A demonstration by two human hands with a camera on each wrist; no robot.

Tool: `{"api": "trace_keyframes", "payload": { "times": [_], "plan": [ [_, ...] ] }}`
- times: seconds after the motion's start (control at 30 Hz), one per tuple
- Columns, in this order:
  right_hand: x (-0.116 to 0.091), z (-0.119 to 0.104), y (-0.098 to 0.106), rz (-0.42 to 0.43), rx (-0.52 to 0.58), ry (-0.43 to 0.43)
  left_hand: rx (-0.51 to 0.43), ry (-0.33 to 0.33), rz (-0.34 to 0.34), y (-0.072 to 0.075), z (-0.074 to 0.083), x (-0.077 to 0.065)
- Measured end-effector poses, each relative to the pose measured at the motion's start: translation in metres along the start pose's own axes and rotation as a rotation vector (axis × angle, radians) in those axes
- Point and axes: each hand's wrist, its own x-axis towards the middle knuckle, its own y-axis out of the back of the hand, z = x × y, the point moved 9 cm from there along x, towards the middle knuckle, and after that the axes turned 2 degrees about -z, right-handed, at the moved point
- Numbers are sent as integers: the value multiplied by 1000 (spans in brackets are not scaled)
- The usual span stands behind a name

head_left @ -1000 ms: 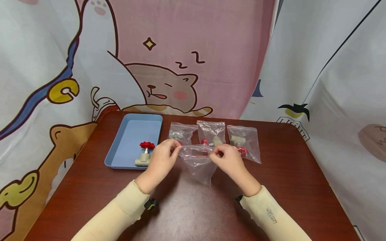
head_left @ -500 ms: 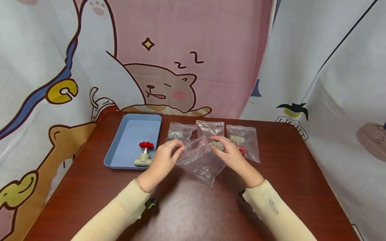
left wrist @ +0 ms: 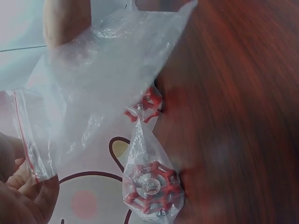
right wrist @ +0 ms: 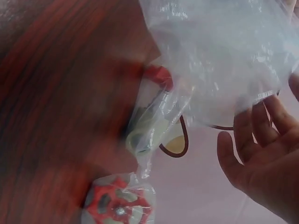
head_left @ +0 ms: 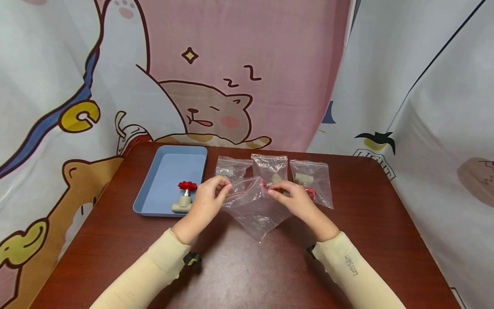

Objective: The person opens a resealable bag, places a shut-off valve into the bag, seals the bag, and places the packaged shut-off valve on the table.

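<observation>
My left hand point(head_left: 207, 202) pinches the rim of a clear zip bag point(head_left: 259, 214) between thumb and fingers. In the left wrist view its red zip strip point(left wrist: 24, 135) runs past those fingertips. The bag hangs slack above the table, its mouth partly spread, with nothing seen inside. At the bag's right side is my right hand point(head_left: 296, 201). In the right wrist view its loosely extended fingers point(right wrist: 243, 135) touch the film, with the thumb apart. Left of the bag, a beige pipe valve with a red handwheel point(head_left: 185, 201) stands in a blue tray point(head_left: 171, 167).
Behind the held bag, three bagged fittings lie in a row: a left bag point(head_left: 231, 165), a middle bag point(head_left: 269, 163) and a right bag point(head_left: 320, 184). Red handwheels show in the middle and right ones. A printed curtain point(head_left: 297, 86) hangs behind the brown table point(head_left: 366, 214).
A second ago both hands held the bag's nearly flat mouth taut. The right fingers then spread and the mouth widened; now the right fingertips are closer together, and the bag's lower corner has shifted slightly left.
</observation>
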Motion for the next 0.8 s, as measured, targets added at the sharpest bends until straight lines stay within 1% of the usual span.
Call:
{"api": "trace_keyframes", "payload": {
  "times": [0.07, 0.13, 0.23, 0.33, 0.43, 0.5, 0.67, 0.73, 0.8],
  "plan": [
    [-1, 3, -3, -41, 41, -22, -4, 11, 13, 2, -3, 0],
    [-3, 5, -5, -71, 78, -26, -15, 13, 32, 5, -4, 0],
    [-6, 5, -5, -81, 103, -8, -30, 7, 55, 9, -5, -1],
    [-8, 2, 2, -29, 76, 45, -44, -1, 68, 12, -6, -1],
    [-10, -1, 8, 24, 73, 76, -54, 0, 71, 13, -7, -1],
    [-10, -3, 10, 40, 83, 88, -52, 1, 70, 13, -8, -1],
    [-6, -8, 7, 24, 130, 78, -71, 7, 20, 9, -8, -1],
    [-5, -13, 7, 41, 132, 83, -89, 11, 1, 7, -7, 0],
    [-4, -18, 9, 78, 106, 94, -102, 10, -2, 6, -6, 0]
  ]
}}
